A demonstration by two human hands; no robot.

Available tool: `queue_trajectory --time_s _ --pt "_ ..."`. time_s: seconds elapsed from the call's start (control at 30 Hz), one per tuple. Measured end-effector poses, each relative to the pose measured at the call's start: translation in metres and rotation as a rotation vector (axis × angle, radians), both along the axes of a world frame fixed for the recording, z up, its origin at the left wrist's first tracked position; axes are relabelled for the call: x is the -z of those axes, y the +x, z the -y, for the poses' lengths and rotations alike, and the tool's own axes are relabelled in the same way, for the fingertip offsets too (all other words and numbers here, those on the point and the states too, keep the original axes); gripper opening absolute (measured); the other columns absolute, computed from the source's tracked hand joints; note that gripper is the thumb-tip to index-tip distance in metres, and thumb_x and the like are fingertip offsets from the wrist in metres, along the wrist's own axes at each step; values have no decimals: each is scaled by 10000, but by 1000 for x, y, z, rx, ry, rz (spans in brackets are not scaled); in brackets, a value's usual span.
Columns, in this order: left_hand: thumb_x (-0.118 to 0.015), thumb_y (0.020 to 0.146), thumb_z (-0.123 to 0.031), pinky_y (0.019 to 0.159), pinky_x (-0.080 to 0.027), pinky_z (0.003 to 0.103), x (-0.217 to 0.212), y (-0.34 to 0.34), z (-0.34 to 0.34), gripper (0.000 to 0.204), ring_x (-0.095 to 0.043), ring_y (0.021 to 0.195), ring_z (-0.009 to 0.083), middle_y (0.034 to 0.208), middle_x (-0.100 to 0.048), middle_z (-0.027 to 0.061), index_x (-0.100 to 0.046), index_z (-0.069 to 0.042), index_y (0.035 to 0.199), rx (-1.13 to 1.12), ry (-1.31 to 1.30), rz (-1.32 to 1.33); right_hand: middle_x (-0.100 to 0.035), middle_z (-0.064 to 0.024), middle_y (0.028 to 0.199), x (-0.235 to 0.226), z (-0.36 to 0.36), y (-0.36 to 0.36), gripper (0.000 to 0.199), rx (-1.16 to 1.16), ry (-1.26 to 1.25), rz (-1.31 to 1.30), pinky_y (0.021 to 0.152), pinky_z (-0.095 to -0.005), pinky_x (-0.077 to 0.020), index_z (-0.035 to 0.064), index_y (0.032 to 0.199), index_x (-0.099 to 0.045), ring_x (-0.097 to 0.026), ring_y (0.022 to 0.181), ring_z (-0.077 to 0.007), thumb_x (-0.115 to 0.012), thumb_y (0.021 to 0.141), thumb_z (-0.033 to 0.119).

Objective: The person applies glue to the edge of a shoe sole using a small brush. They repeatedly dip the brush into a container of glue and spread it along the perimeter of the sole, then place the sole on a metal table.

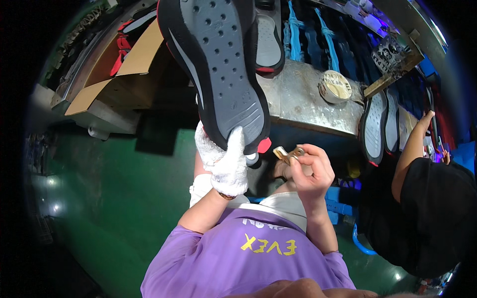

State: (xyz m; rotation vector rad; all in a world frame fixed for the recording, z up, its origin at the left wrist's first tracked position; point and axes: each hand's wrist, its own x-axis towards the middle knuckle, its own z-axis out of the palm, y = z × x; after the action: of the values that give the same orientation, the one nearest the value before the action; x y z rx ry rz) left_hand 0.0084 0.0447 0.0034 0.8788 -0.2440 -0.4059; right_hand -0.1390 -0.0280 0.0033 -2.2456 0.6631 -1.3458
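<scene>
My left hand (229, 166), in a white knitted glove, grips the heel end of a shoe sole (226, 69). Its thumb presses on the grey, dotted face; the other fingers go behind it. The sole has a black rim, and a pinkish-red tab (264, 145) sticks out at the heel. To the right of the heel, apart from it, my bare right hand (314, 174) pinches a small brass-coloured metal tool (284, 155) between thumb and fingers. What kind of tool it is, I cannot make out.
A metal-topped bench (308, 107) ahead carries a tub of pale paste (336, 87) and another sole (268, 44). More soles (373, 129) stand at the right. An open cardboard box (141, 52) is at the left. A co-worker in black (422, 213) sits close on my right.
</scene>
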Motion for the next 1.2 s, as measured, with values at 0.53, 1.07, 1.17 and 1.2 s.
queue_trajectory --time_s 0.53,1.07,1.17,1.2 --pt "-662 904 69 1026 -474 360 15 -6 -14 694 -556 1209 193 1361 -529 99 -328 -102 1488 82 166 204 -650 -144 930 -3 -5 16 149 55 -93 -227 646 -330 -555 6 772 -649 -667 773 -258 -790 723 11" --pt "-648 919 63 1008 -482 356 16 -4 -16 647 -568 1196 203 1363 -536 99 -353 -98 1472 342 44 158 -664 -123 942 -2 -1 12 152 53 -208 -306 667 -327 -560 20 769 -662 -674 802 -251 -790 688 2" --pt "-643 923 65 999 -489 356 21 0 -16 638 -573 1191 207 1360 -538 100 -356 -99 1469 198 114 225 -661 -124 959 3 -2 11 141 0 -112 -285 696 -342 -554 36 769 -670 -662 806 -264 -783 689 16" --pt "-641 924 65 997 -491 356 22 1 -15 635 -574 1189 208 1360 -539 101 -357 -99 1468 159 138 236 -661 -124 963 1 -2 11 137 -26 -118 -297 700 -344 -553 39 766 -671 -660 807 -266 -782 690 16"
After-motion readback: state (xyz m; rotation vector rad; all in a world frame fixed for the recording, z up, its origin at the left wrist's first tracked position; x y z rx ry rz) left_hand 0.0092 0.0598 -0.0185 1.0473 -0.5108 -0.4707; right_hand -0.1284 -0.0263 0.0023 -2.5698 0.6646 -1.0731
